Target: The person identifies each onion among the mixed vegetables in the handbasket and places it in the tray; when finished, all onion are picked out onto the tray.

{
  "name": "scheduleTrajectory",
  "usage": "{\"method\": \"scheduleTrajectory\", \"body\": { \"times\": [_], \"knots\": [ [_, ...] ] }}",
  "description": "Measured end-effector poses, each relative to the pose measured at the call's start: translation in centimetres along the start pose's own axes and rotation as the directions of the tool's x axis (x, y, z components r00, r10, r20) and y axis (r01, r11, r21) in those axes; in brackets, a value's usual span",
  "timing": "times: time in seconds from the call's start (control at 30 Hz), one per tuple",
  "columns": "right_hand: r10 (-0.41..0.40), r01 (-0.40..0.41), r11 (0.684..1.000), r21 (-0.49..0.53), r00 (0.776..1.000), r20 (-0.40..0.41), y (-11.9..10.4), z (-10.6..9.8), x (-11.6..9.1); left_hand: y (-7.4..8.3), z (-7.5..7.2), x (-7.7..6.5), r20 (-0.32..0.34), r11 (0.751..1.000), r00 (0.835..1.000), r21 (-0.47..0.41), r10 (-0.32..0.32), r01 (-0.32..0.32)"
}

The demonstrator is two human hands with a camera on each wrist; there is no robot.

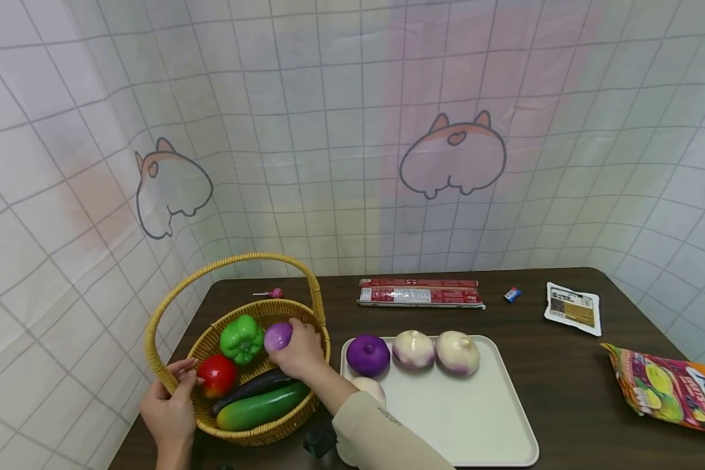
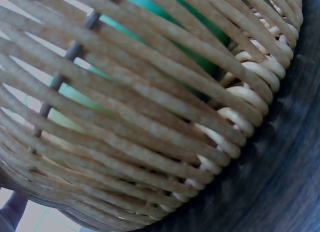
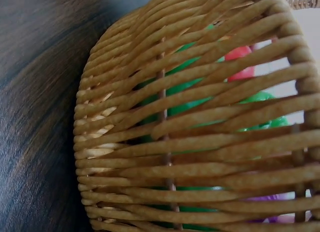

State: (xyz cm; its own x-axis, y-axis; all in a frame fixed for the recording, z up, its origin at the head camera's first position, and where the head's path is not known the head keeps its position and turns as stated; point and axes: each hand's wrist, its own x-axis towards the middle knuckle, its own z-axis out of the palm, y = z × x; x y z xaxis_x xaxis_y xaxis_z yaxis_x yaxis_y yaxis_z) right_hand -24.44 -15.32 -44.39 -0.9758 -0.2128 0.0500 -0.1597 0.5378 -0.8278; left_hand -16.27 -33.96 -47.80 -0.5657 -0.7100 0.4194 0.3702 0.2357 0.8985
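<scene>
On the left of the table, a woven basket (image 1: 258, 436) with a tall arched handle holds a green bell pepper (image 1: 242, 339), a red tomato (image 1: 217, 376), a dark eggplant (image 1: 252, 390) and a green cucumber-like vegetable (image 1: 263, 406). My left hand (image 1: 172, 410) grips the basket's left rim beside the handle's foot, thumb near the tomato. Inside the basket's right side, my right hand (image 1: 301, 352) holds a light purple, onion-like round vegetable (image 1: 278, 337) beside the pepper. Both wrist views show mostly wicker wall (image 2: 150, 102), with vegetable colours through the gaps; the hands' grips are hidden there.
Right of the basket lies a white tray (image 1: 446, 418) with a dark purple onion (image 1: 368, 356) and several whitish bulbs (image 1: 413, 349). Behind are a lollipop (image 1: 275, 293), a red packet (image 1: 420, 293), a small blue sweet (image 1: 512, 294) and a white pouch (image 1: 572, 309). A colourful bag (image 1: 670, 388) lies far right.
</scene>
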Motion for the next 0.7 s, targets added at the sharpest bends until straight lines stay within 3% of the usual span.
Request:
{"method": "scheduleTrajectory", "body": {
  "times": [0.3,0.5,0.7],
  "knots": [
    [-0.04,0.04,0.997,0.066,0.999,0.009,0.1,-0.28,-0.16,-0.12,0.08,-0.01,-0.002,1.0,1.0,0.024,0.005,-0.005],
    [-0.024,0.018,0.99,0.138,0.999,0.045,-0.15,-0.41,-0.48,-0.26,-0.04,-0.04,-0.008,1.0,1.0,0.024,-0.005,0.005],
    [-0.049,0.038,0.992,0.124,0.995,0.086,-0.16,-0.44,-0.62,-0.33,-0.05,-0.03,-0.01,0.998,1.0,0.057,-0.004,0.005]
  ]
}}
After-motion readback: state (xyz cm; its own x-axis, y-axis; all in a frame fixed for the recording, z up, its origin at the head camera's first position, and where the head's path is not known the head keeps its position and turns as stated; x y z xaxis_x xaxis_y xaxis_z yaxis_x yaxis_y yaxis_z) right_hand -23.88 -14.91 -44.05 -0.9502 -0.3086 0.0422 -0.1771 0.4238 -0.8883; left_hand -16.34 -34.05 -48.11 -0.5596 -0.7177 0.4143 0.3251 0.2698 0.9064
